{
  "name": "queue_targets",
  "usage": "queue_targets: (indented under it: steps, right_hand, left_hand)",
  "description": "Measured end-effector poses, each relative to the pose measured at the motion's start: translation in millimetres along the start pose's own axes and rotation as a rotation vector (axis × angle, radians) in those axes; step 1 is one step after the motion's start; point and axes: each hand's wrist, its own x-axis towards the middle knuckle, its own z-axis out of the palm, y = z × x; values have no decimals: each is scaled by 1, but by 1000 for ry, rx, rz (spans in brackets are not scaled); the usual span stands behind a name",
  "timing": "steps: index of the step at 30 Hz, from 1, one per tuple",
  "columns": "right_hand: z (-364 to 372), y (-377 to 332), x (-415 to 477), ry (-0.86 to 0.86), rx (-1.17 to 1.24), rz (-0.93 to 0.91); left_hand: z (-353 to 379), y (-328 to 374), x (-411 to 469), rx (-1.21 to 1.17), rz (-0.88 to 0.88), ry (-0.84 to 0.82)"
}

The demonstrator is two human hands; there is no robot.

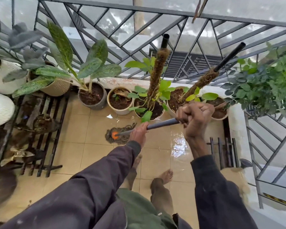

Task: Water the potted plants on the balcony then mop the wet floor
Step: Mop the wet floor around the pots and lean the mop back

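Overhead, the head view shows one mop. Its grey handle (162,123) slopes from upper right down to the string mop head (122,138), which lies on the beige tiled floor (96,154) just in front of the pots.

Two hands grasp the handle:
- The left hand (139,132) is curled round it low down, near the orange socket (114,135).
- The right hand (195,116) is clenched round its upper end.

One shiny puddle (178,142) lies on the tiles below the right hand. Along the railing (139,9) stand one grey pot (99,104), one cream pot (120,111) and one white pot (158,115); pots further right are partly hidden. Two moss poles rise there, one upright (157,71), one tilted (203,81).
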Motion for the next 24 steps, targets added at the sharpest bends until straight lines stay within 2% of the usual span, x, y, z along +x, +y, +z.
queue_targets:
  steps: [6, 11, 18, 21, 24]
  right_hand:
    - [3, 21, -34, -35, 40, 56]
    - [18, -12, -31, -124, 77, -117]
    - [38, -55, -10, -152, 31, -317]
    - [46, -42, -2, -95, -12, -348]
    - [48, -14, -2, 8, -88, -332]
  left_hand:
    - [4, -38, -39, 66, -46, -44]
    - [-19, -15, -27, 61, 7, -9]
    - [-48, 27, 22, -63, 223, 127]
    - [-52, 32, 43, -102, 228, 139]
    - [-47, 13, 57, -111, 250, 26]
